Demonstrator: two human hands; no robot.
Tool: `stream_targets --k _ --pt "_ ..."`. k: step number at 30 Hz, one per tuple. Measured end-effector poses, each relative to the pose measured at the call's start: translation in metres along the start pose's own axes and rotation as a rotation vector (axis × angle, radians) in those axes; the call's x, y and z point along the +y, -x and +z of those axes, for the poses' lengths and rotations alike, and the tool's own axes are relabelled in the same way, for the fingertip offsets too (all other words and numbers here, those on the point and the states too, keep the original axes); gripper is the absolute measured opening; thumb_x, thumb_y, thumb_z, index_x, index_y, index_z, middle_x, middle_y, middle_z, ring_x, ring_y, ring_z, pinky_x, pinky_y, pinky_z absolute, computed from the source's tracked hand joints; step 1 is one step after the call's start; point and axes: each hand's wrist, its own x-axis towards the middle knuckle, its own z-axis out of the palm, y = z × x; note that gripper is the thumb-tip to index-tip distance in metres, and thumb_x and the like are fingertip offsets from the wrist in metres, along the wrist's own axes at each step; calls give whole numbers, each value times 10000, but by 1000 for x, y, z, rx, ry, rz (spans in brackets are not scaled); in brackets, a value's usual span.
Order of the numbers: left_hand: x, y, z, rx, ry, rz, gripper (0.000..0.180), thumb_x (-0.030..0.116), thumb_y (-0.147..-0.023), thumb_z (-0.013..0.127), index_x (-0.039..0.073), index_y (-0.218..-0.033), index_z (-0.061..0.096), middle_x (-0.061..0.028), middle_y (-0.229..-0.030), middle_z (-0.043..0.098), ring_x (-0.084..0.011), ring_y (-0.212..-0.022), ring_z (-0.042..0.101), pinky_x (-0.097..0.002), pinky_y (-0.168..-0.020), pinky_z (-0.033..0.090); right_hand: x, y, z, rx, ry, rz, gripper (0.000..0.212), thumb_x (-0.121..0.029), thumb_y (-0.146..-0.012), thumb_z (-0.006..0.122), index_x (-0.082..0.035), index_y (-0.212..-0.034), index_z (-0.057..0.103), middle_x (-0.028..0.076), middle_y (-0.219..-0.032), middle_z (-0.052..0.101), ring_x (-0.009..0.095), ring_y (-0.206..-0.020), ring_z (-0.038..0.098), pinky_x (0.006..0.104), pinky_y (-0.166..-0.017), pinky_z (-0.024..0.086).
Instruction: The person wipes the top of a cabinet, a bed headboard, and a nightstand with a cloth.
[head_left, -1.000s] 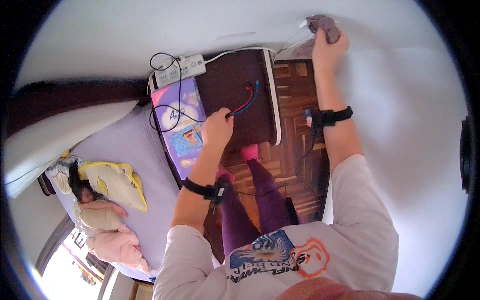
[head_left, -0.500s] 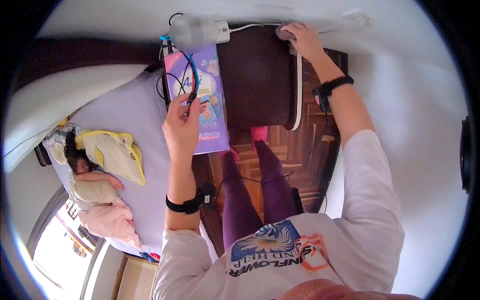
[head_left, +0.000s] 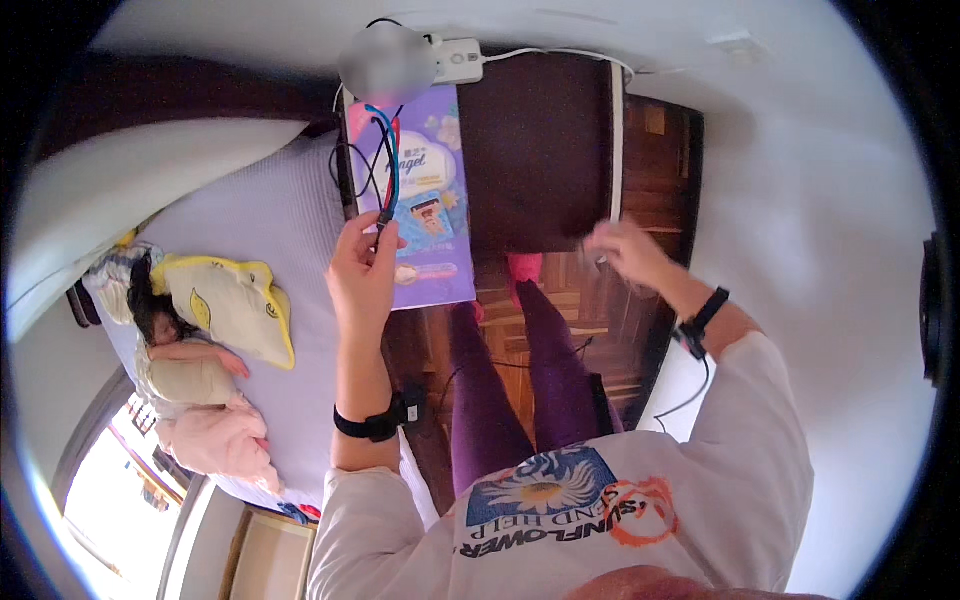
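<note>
My left hand is closed on a multi-strand cable, with blue, red and black strands rising from its fingers. It hovers over a purple package lying on the left part of a dark brown cabinet top. At the cabinet's near right corner is my right hand, smeared by motion, its fingers closed around a small greyish cloth that is mostly hidden. The bare dark cabinet top lies between the package and a white edge strip on the right.
A white power strip sits at the cabinet's far edge, its cord running right along the wall. Beside it is a blurred round object. On the left, a person lies on a bed near a yellow-edged pillow. Wooden flooring shows below.
My right hand has come from the cabinet's far right corner toward me, to its near right corner, with the cloth. The left hand keeps the cable; the view has shifted slightly.
</note>
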Motion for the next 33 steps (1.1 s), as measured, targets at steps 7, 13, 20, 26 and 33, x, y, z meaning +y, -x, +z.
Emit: stream_targets --k 7,13,20,26,33 --pt "-11 -3 5 38 99 104 211 105 -853 615 -1 -1030 568 -60 -729 654 -52 -645 582 -188 -535 409 50 -186 -130 621 517 -122 387 25 -756 488 -136 -1102 552 129 -1105 555 340 -1063 497 428 -898 433" --pt "-13 1 14 -17 147 20 196 99 -858 610 7 -1026 568 -52 -727 653 -53 -650 584 -179 -543 415 71 -178 -78 654 360 123 376 -2 -829 394 -81 -1183 493 180 -1168 522 362 -1076 481 436 -936 394" --pt "-18 5 6 1 121 6 200 124 -867 600 2 -1019 557 -57 -725 651 -71 -648 586 -205 -556 431 14 -12 71 -233 190 -95 297 57 -770 519 -95 -1017 578 124 -1129 536 309 -1086 477 429 -996 359" --pt "-53 8 -1 102 122 -16 215 144 -883 575 7 -1036 511 -51 -736 631 -64 -672 567 -209 -583 428 -2 -164 -63 565 31 -328 320 84 -656 496 -66 -913 616 136 -881 636 336 -828 605 403 -730 496" --pt "-102 13 23 180 275 -80 176 157 -911 540 44 -1038 492 -18 -789 561 -45 -585 453 -190 -501 365 30 -206 -32 777 215 -227 341 -38 -800 434 -70 -1087 616 164 -1048 617 330 -998 575 415 -873 449"
